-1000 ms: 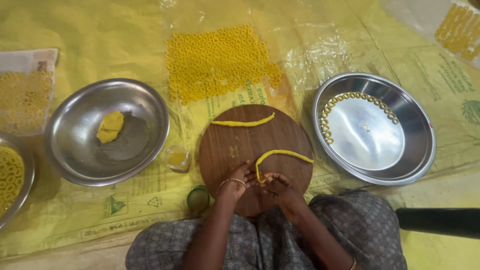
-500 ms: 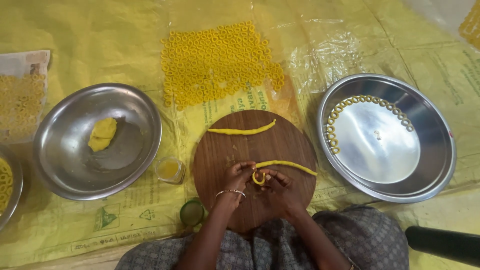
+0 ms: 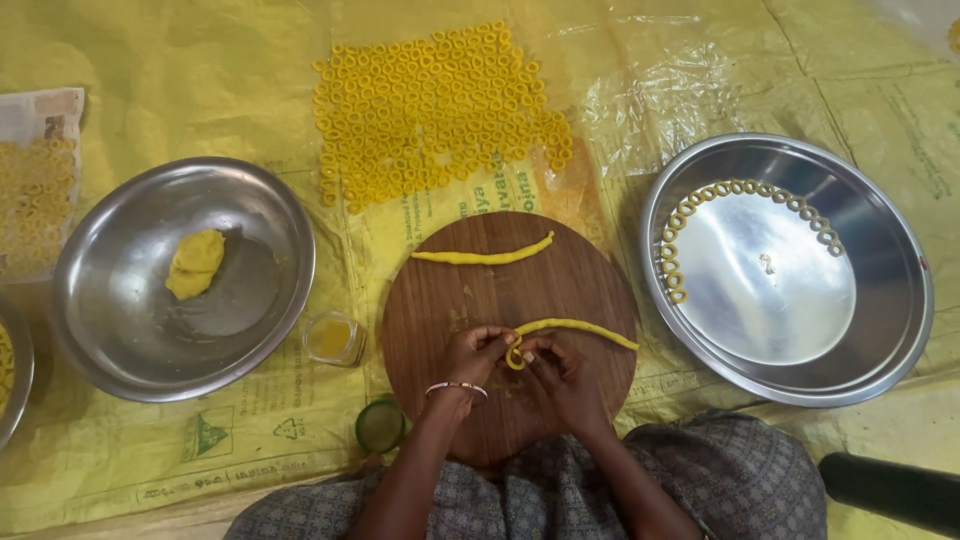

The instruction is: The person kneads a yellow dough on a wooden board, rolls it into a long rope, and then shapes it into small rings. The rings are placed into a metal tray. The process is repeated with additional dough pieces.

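Note:
On a round wooden board lie two thin yellow dough ropes. The far rope rests untouched. My left hand and my right hand pinch the left end of the near rope, which is curled into a small ring between my fingertips. A bangle circles my left wrist.
A steel plate on the right holds dough rings along its rim. A steel bowl on the left holds a dough lump. Many rings lie on the yellow sheet. A small jar and green lid sit beside the board.
The near rope lay in an arch; it now lies straighter, its left end curled into a ring between both hands.

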